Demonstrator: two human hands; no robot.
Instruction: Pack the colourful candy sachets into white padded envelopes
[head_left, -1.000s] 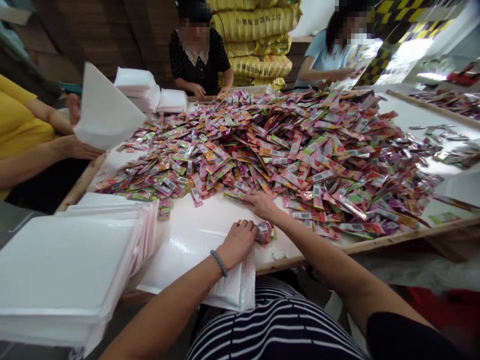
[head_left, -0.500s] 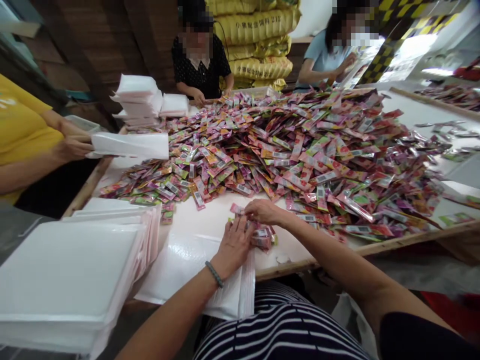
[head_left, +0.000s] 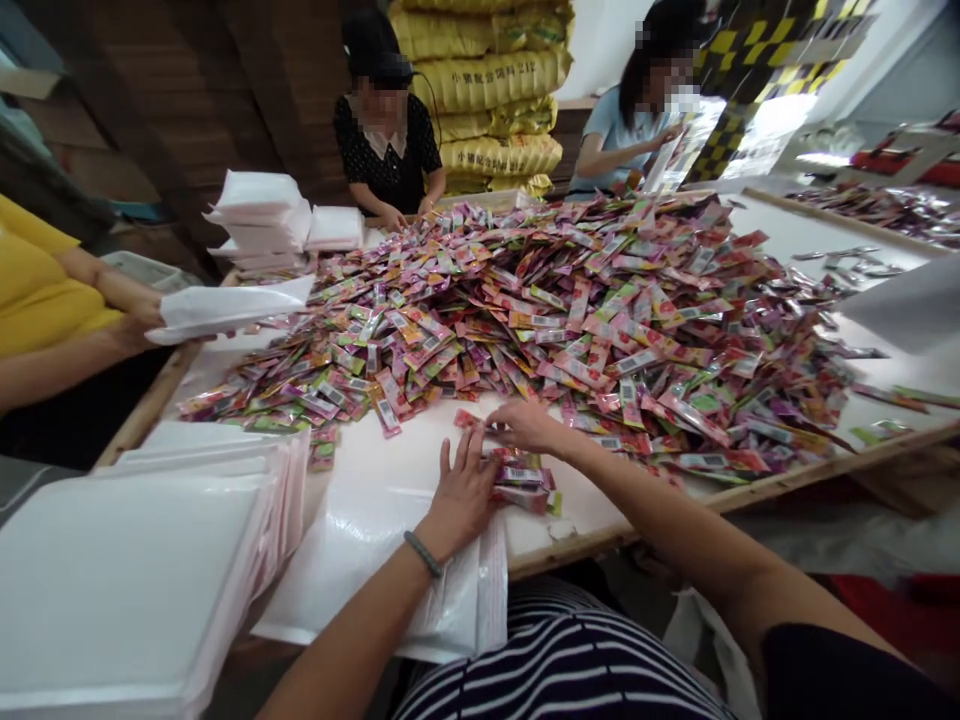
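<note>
My left hand (head_left: 466,498) lies with its fingers stretched out over the top edge of a white padded envelope (head_left: 360,560), touching a small pile of sachets (head_left: 525,482) beside it. The fingers of my right hand (head_left: 519,425) are pinched around a small reddish sachet (head_left: 466,418), whose end pokes out to the left near my left fingertips. Behind both hands rises a large heap of colourful flat sachets (head_left: 555,330), pink, purple, orange and green.
A tall stack of white padded envelopes (head_left: 120,580) stands at my left. Wooden strips (head_left: 600,538) edge the table. A person in yellow (head_left: 37,300) holds a white envelope (head_left: 232,305); two people sit across. More envelopes (head_left: 259,215) are piled at the back left.
Both hands stay close together over the small pile, shifting only slightly. The envelope held by the person in yellow has tilted. A white sheet at the right reaches further into view.
</note>
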